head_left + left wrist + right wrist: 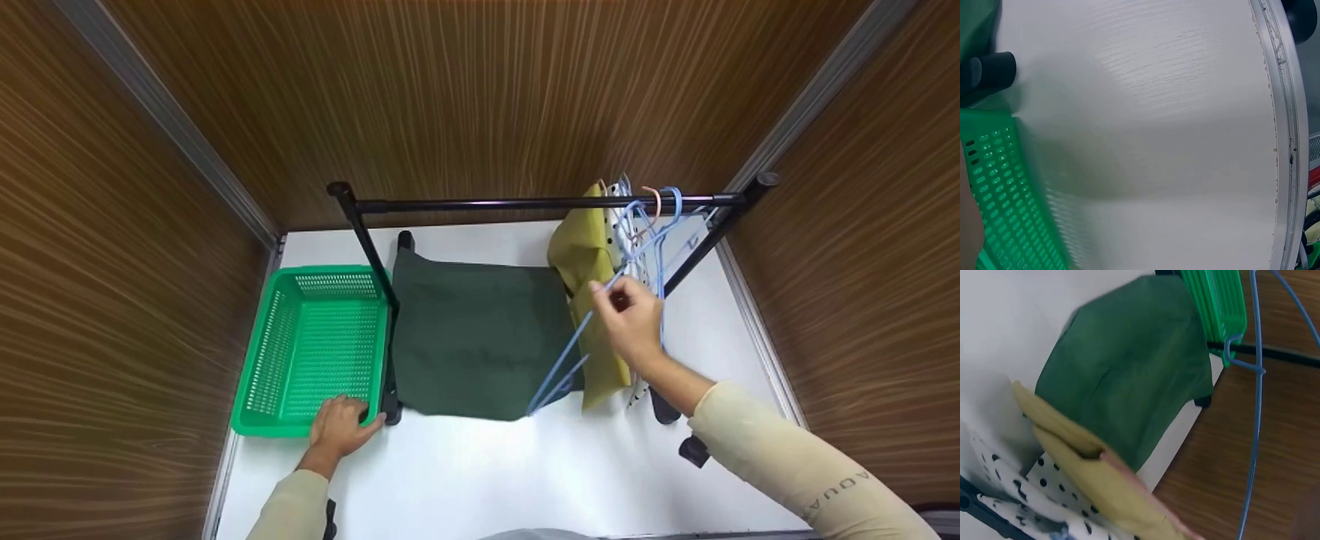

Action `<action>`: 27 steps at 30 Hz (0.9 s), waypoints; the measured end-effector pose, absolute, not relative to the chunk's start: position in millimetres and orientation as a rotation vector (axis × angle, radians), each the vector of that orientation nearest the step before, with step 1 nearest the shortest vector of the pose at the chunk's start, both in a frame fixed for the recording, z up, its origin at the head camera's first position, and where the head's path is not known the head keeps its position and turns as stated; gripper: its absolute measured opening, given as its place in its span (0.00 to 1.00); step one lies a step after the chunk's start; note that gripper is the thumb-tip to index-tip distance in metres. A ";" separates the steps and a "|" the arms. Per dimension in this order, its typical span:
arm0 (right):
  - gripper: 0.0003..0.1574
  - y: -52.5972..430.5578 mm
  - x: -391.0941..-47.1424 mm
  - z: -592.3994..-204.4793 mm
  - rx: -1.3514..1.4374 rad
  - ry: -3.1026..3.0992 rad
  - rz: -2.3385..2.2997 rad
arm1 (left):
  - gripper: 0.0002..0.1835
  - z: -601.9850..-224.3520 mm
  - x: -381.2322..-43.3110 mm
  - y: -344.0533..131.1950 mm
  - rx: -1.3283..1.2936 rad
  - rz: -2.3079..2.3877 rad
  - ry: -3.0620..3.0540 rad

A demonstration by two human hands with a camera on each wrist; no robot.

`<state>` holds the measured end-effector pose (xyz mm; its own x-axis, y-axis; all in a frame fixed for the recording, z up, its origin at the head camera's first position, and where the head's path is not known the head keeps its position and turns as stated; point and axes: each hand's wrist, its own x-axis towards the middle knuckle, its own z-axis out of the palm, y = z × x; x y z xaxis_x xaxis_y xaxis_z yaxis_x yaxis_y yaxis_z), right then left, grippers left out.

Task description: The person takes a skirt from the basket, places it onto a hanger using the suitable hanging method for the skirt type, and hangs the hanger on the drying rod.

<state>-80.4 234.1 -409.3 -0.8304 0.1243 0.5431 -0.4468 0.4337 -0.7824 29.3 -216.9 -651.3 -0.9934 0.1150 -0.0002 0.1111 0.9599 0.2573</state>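
Note:
My right hand (pixel 630 319) pinches a thin blue clothes hanger (pixel 576 341) between thumb and fingers, in front of the hanging clothes. The hanger slants down to the left, its lower corner over a dark green cloth (pixel 480 337) spread flat on the white surface. In the right wrist view the hanger's hook (pixel 1231 349) shows near the dark rail. My left hand (pixel 341 427) grips the near right corner of a green plastic basket (pixel 251 352), fingers over the rim and thumb outside. Only an edge of that hand shows in the left wrist view.
A black garment rack (pixel 480 204) stands across the surface. At its right end hang a mustard garment (pixel 589 247), a white garment with black dots (pixel 1043 482), and other blue and pink hangers (pixel 651 196). Wood-patterned walls (pixel 450 97) enclose the back and sides.

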 end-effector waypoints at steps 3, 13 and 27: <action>0.13 217.3 -67.0 -398.1 0.342 -2.151 1.406 | 0.26 -651.2 28.8 -217.3 0.180 0.381 3.089; 0.11 174.1 -48.7 -398.1 0.580 -2.078 1.470 | 0.26 -650.4 27.9 -219.0 0.173 0.360 3.098; 0.14 120.2 -32.7 -413.5 0.815 -2.093 1.562 | 0.26 -655.7 28.3 -218.7 0.191 0.361 3.110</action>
